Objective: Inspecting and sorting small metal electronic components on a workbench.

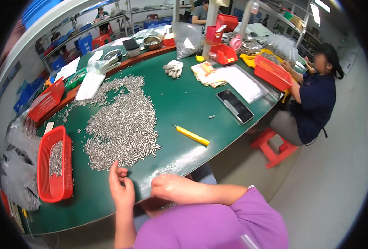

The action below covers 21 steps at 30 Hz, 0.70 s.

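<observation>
A wide pile of small silvery metal pins [123,128] lies on the green table. At its near edge is my left hand [121,189], its index finger stretched toward the pins and the other fingers loosely bent, with nothing visible in it. My right hand [165,186] is closed at the table's front edge, back of the hand up; whatever it may hold is hidden. Below it, partly covered by my arm, more small metal pieces [168,205] show past the edge. To the left of the pile stands a red plastic basket [44,166] with some pins inside.
Right of the pile lie a yellow pen-like tool [192,135], a smartphone [235,106], white gloves [173,69] and a sheet in a clear sleeve [244,85]. A co-worker [316,95] sits at the right by another red basket [273,72]. Clear bags [20,174] hang at far left.
</observation>
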Available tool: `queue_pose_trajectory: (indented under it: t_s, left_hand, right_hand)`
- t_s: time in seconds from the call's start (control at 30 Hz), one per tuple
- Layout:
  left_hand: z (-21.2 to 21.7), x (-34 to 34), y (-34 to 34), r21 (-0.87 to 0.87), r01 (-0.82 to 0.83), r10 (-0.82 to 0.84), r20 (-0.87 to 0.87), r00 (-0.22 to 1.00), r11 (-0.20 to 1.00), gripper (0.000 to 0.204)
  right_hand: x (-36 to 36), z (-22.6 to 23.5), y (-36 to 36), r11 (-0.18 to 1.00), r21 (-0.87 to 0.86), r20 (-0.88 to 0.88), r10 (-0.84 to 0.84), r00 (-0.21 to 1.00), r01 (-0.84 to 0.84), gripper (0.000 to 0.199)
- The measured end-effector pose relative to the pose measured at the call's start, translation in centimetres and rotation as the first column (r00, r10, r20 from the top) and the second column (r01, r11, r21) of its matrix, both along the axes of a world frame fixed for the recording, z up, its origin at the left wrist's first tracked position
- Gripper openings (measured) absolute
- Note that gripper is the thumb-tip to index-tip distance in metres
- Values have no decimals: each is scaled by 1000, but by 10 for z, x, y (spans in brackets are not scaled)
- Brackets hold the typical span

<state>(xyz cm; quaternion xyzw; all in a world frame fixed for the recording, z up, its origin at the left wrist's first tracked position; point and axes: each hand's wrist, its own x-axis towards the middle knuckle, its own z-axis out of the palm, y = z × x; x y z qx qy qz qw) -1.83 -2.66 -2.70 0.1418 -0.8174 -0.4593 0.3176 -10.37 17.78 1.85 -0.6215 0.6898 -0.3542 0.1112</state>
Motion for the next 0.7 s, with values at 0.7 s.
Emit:
queue_pose_trajectory:
  t_s: [0.7]
  left_hand:
    - [7, -22, 21, -222, 89, -52, 167, 985, 971, 71]
  right_hand:
    - [-44, -29, -49, 930, -262, -110, -293, 950, 257, 22]
